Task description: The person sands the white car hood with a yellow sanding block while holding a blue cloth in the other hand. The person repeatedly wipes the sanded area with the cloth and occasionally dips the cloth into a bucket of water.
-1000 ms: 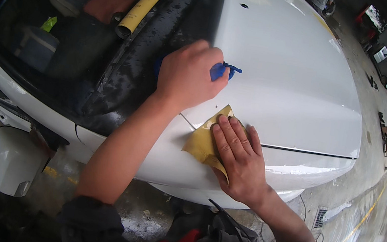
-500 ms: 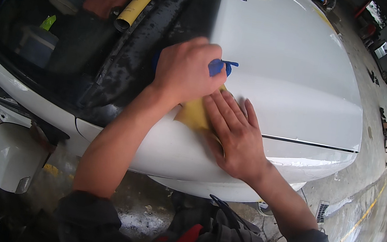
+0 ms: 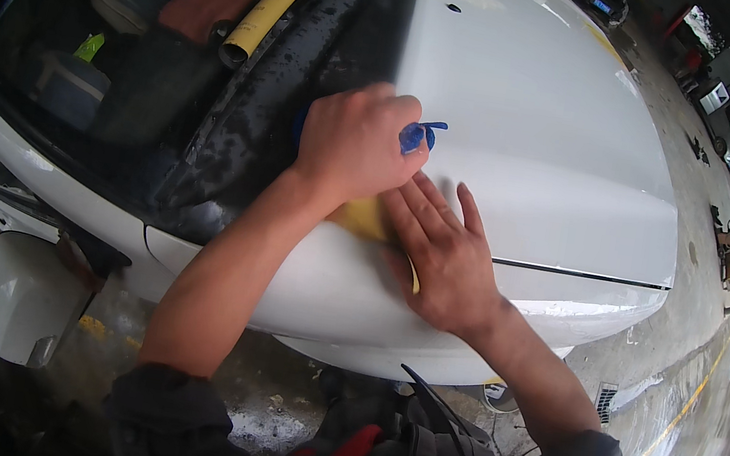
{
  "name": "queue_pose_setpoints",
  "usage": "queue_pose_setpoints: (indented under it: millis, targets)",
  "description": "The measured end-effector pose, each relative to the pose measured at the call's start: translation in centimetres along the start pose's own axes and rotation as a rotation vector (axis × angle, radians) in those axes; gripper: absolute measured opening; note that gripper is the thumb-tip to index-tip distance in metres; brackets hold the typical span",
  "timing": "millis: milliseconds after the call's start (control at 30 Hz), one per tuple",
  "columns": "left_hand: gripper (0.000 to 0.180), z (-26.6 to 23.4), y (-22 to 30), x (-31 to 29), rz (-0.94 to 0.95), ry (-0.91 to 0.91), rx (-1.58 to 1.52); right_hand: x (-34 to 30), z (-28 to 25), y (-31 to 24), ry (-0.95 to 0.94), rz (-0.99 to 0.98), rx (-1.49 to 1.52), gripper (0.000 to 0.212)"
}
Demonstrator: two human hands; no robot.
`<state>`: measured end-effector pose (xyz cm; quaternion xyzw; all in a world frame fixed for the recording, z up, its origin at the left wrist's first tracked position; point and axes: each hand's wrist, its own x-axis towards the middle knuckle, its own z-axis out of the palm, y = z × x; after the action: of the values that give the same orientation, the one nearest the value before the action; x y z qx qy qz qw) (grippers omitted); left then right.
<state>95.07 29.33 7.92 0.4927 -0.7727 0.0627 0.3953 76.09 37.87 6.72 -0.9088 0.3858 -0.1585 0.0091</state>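
My left hand (image 3: pixel 354 141) is closed around a blue, partly see-through object (image 3: pixel 413 138), which looks like a small bottle. A thin blue piece sticks out of it to the right, and the fist hides the rest. Just below and to the right, my right hand (image 3: pixel 450 260) lies with fingers stretched over a yellow sheet of sandpaper (image 3: pixel 364 218), holding it flat on a white car's fender (image 3: pixel 319 283). Part of the sheet shows left of the fingers, with a thin edge by the thumb. Both hands work beside the hood's (image 3: pixel 549 133) rear corner.
A yellow cardboard tube (image 3: pixel 262 22) rests by the base of the windshield (image 3: pixel 148 101). The white side mirror (image 3: pixel 34 297) juts out at lower left. A dark cable (image 3: pixel 442 409) hangs in front of my body. Concrete floor (image 3: pixel 647 365) and other vehicles lie to the right.
My left hand has shifted slightly right and down with the blue object. My right hand stays nearly in place on the sandpaper, and less of the sheet shows.
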Motion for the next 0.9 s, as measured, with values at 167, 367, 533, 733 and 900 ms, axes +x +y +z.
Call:
queue_pose_setpoints:
  millis: [167, 367, 533, 733, 900]
  targets:
    - [0.017, -0.3, -0.3, -0.7, -0.023, 0.015, -0.03, -3.8, -0.3, -1.1, -0.067, 0.037, 0.045, 0.074]
    - [0.019, 0.0, -0.3, -0.1, -0.078, 0.023, -0.041, -0.1, 0.0, 0.2, 0.034, -0.028, 0.074, 0.066]
    - [0.018, -0.3, -0.3, 0.2, -0.017, -0.015, -0.043, -1.8, -0.3, -0.4, -0.019, 0.006, 0.019, 0.068]
    - [0.037, -1.1, -0.1, 0.3, -0.01, -0.243, -0.108, -3.1, -0.1, -0.4, -0.061, 0.03, 0.023, 0.076]
    - [0.018, -0.4, 0.6, 0.3, -0.072, -0.067, -0.042, 0.1, 0.2, 0.1, -0.023, 0.014, 0.005, 0.084]
